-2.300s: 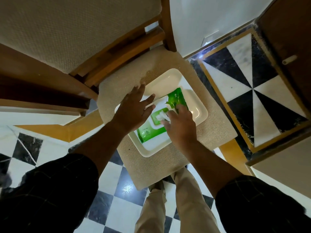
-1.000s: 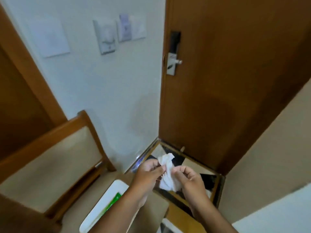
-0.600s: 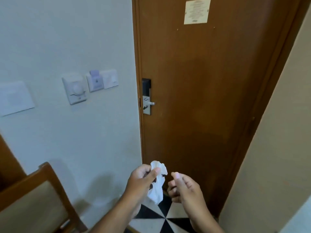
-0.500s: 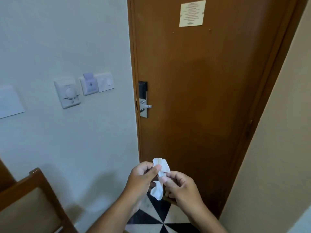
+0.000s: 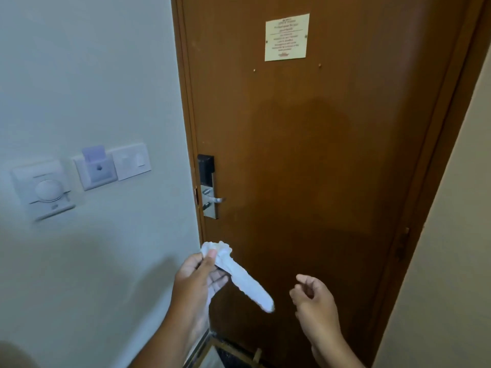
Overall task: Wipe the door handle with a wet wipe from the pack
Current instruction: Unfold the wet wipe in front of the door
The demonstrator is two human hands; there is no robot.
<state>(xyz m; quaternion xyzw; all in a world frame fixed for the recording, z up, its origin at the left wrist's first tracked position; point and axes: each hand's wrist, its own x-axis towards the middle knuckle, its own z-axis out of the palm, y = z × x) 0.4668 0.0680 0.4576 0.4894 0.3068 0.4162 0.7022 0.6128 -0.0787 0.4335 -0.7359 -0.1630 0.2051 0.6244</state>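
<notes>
The white wet wipe (image 5: pixel 240 278) is crumpled at its top and hangs as a twisted strip slanting down to the right. The silver door handle (image 5: pixel 216 200) juts horizontally from its metal plate at the door's left edge, well above the wipe.

White wet wipe (image 5: pixel 240 277). Plain brown wooden door (image 5: pixel 318 155). Silver door handle (image 5: pixel 216 200) on silver plate under black lock block (image 5: pixel 206 167). Pale yellow notice (image 5: pixel 287 37). Off-white wall (image 5: pixel 87 75), white switches (image 5: pixel 130 161), lilac card (image 5: pixel 93 153).
</notes>
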